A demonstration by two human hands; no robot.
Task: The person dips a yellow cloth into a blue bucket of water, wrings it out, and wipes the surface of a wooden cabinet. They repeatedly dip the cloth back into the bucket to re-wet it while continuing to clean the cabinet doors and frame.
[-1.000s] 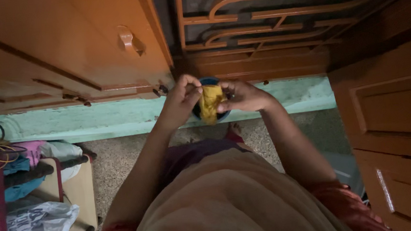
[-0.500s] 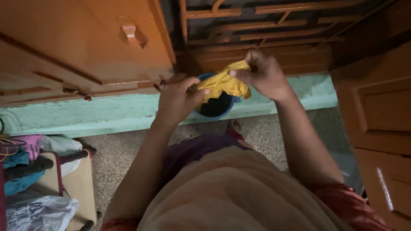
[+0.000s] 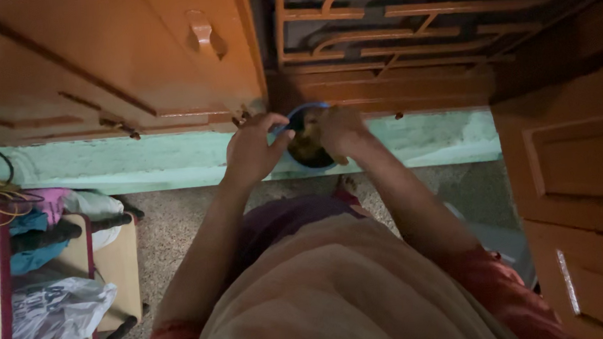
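Observation:
A small blue bucket point(image 3: 300, 164) stands on a pale green ledge point(image 3: 138, 167) below a wooden window grille. A yellow cloth point(image 3: 306, 148) lies bunched inside it, dim and partly hidden. My right hand point(image 3: 341, 130) reaches down into the bucket from the right, its fingers closed on the cloth. At the bucket's left rim, my left hand point(image 3: 249, 149) has its fingers and thumb curled on the edge.
An orange wooden cabinet door with a handle point(image 3: 204, 35) hangs at upper left, and a panelled wooden cupboard point(image 3: 577, 171) is at right. A low table point(image 3: 113, 264) at left carries clothes, a plastic bag point(image 3: 57, 314) and cables. The floor is speckled stone.
The yellow cloth was held stretched between both hands above the bucket. It has gone down into the bucket with my right hand, and my left hand has moved to the rim.

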